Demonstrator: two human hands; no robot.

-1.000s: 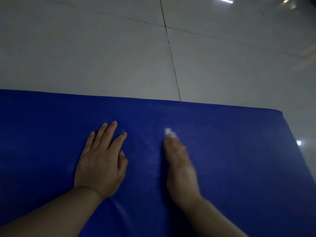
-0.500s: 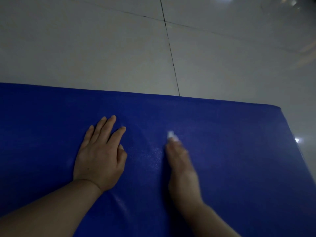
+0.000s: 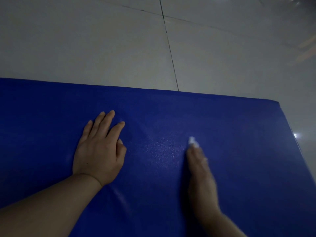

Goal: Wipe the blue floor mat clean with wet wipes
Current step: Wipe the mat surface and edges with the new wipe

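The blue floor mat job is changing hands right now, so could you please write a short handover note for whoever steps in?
Left hand: flat on the blue floor mat, fingers straight, bracing it.
Right hand: blurred, edge-on on the mat, with a white wet wipe showing at its fingertips; the grip itself is not clear.
The mat lies on the tiled floor; its far edge and right corner are in view.
Done: a damp sheen shows between the hands.
Left: how much else is wiped cannot be told; probably carry on toward the right corner and far edge.
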